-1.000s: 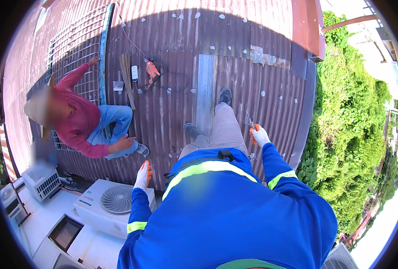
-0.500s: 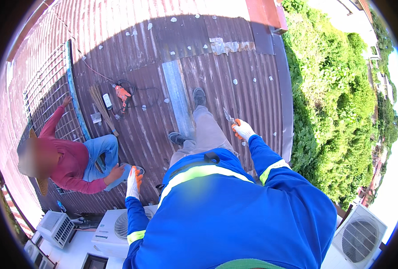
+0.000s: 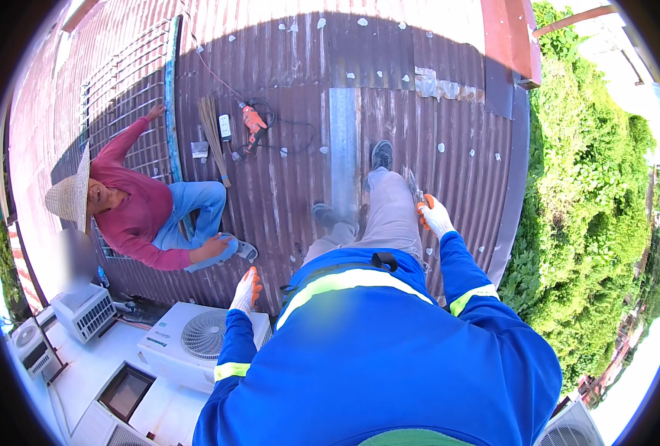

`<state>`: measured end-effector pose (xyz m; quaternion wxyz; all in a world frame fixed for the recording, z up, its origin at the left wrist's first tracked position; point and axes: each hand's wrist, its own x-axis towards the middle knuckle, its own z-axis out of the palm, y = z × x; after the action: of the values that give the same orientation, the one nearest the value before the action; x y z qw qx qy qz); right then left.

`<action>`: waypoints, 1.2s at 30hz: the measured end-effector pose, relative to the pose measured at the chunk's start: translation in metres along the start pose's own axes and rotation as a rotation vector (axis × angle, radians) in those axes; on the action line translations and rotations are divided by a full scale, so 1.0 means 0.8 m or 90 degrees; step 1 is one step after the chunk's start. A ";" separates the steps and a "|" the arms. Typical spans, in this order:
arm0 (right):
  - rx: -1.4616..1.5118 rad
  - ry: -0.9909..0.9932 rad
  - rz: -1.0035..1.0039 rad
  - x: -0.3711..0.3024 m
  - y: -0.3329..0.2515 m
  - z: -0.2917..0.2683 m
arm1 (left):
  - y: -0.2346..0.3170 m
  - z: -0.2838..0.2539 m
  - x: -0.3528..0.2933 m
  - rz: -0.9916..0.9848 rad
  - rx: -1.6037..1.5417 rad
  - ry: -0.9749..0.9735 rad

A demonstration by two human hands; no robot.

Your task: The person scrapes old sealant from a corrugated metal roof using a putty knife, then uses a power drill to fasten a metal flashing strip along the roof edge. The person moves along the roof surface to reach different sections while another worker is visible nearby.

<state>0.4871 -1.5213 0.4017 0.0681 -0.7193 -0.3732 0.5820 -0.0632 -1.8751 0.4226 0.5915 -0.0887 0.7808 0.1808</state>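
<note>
Head view: the right hand (image 3: 435,216) grips one bladed hand tool (image 3: 413,184) over the corrugated roof (image 3: 285,193), beside the right leg. The left hand (image 3: 247,289) is loosely spread near a white outdoor unit (image 3: 189,342). The right roof edge (image 3: 518,186) borders greenery (image 3: 590,223). Bare sheeting leaves room between power tool (image 3: 254,120) and shoes (image 3: 382,155). Counted: two shoes, one power tool, one straw broom (image 3: 212,137), one co-worker (image 3: 143,204).

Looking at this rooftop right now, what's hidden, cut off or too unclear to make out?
All in the head view:
Handle of the small hand tool: covered by the right hand; its blade is too small to identify.
Large air-conditioner unit: partly behind the left sleeve.
Lower-right unit: cut off by the lower edge.
Metal grid: partly behind the co-worker.
</note>
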 end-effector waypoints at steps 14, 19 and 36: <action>0.120 0.039 -0.031 0.023 -0.030 -0.006 | 0.037 0.025 -0.012 0.018 -0.051 0.010; -0.134 -0.004 -0.023 0.020 -0.022 -0.013 | 0.068 0.019 -0.017 0.084 -0.221 0.073; 0.088 0.097 0.115 -0.057 0.077 -0.023 | 0.151 -0.022 0.046 0.081 -0.053 -0.085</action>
<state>0.5293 -1.5870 0.4105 0.0930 -0.7856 -0.2601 0.5536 -0.1320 -1.7685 0.4134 0.6252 -0.0513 0.7356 0.2557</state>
